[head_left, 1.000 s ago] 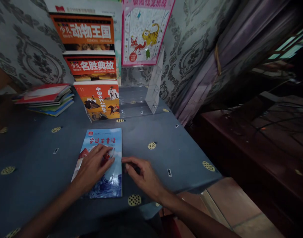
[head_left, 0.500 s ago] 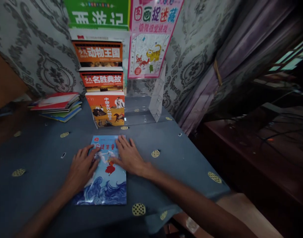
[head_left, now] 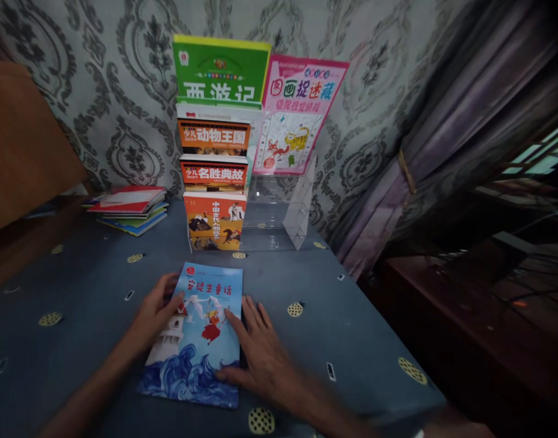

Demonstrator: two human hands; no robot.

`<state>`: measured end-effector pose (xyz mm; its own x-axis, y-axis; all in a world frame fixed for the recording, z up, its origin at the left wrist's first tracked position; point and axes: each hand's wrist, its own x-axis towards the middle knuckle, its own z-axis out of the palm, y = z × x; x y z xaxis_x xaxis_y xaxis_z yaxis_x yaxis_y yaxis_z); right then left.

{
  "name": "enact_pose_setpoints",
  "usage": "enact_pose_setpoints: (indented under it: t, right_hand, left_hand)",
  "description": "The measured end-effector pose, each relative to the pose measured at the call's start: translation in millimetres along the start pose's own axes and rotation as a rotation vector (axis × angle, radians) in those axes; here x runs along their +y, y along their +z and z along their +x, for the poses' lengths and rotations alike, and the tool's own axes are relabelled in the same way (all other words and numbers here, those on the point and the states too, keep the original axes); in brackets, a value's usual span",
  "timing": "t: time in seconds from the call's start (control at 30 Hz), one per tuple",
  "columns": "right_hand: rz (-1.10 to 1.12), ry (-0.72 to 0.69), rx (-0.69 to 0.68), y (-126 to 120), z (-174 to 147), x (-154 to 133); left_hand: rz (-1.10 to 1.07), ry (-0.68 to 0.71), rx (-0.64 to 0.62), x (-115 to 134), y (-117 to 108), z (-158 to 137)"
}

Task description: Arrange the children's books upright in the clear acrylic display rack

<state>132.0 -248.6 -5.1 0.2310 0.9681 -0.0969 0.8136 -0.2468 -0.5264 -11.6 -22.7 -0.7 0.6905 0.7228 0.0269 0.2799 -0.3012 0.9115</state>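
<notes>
A blue paperback book [head_left: 215, 347] lies on the cloth-covered table [head_left: 370, 340], its cover showing a red-dressed figure, a white bird and dark blue waves. At its left edge my left hand [head_left: 157, 307] grips it, thumb on the cover and fingers around the side, partly hidden. My right hand [head_left: 265, 353] is open on the right side, with thumb and forefinger resting on the cover and the other fingers spread on the cloth beside it.
Behind the book stands a clear display rack [head_left: 299, 213]. An orange book [head_left: 217, 222], a green book [head_left: 221, 67] and a pink book [head_left: 301, 115] are among those in it. A pile of books [head_left: 128, 207] lies back left; a purple curtain [head_left: 379, 225] hangs right.
The view has tilted up, showing more of the rack. My right hand has slid from the book's upper cover down to its right edge. My left hand now wraps around the left edge.
</notes>
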Motion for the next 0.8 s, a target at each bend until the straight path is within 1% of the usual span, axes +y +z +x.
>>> enact_pose_setpoints:
  t: [0.07, 0.13, 0.2, 0.27, 0.33, 0.37, 0.47, 0.5, 0.53, 0.57, 0.63, 0.7, 0.8]
  right_hand:
    - [0.033, -0.004, 0.008, 0.6, 0.4, 2.0]
    - [0.073, -0.019, 0.032, 2.3, -0.4, 5.3]
    - [0.11, -0.038, 0.062, 5.7, -2.7, 10.5]
    - [0.148, -0.05, 0.086, 10.4, -4.9, 17.4]
    - [0.223, -0.059, 0.132, 15.7, -5.1, 24.5]
    - [0.292, -0.06, 0.181, 17.8, -4.2, 27.4]
    - [0.618, -0.068, 0.371, 18.5, 1.3, 30.3]
    - [0.739, -0.083, 0.401, 15.7, 3.1, 29.4]
    - [0.849, -0.102, 0.396, 11.0, 4.4, 27.8]
    - [0.942, -0.123, 0.36, 4.3, 5.2, 25.8]
    - [1.057, -0.143, 0.275, -13.9, 4.8, 21.6]
    - [1.074, -0.134, 0.26, -35.8, 2.2, 17.8]
    - [1.02, -0.17, 0.341, -64.4, -4.2, 12.7]
  left_hand:
    - [-0.261, -0.176, 0.058, 8.6, -1.0, -0.9]
    - [-0.454, -0.354, 0.062, 16.4, 0.3, -5.1]
    - [-0.592, -0.498, -0.012, 23.2, 3.1, -11.2]
    - [-0.71, -0.558, -0.083, 29.6, 5.7, -17.5]
    - [-0.815, -0.543, -0.109, 36.2, 7.3, -22.9]
    - [-0.855, -0.522, -0.105, 39.7, 7.9, -25.0]
    - [-0.903, -0.473, -0.089, 50.9, 10.0, -29.2]
    - [-0.91, -0.461, -0.097, 54.5, 11.0, -29.8]
    - [-0.92, -0.448, -0.106, 57.8, 12.3, -29.8]
    - [-0.927, -0.436, -0.114, 60.8, 13.6, -29.2]
    - [-0.925, -0.406, -0.107, 65.6, 16.2, -26.3]
    - [-0.899, -0.374, -0.084, 68.6, 18.5, -21.8]
    - [-0.899, -0.279, -0.065, 69.6, 22.9, -15.0]
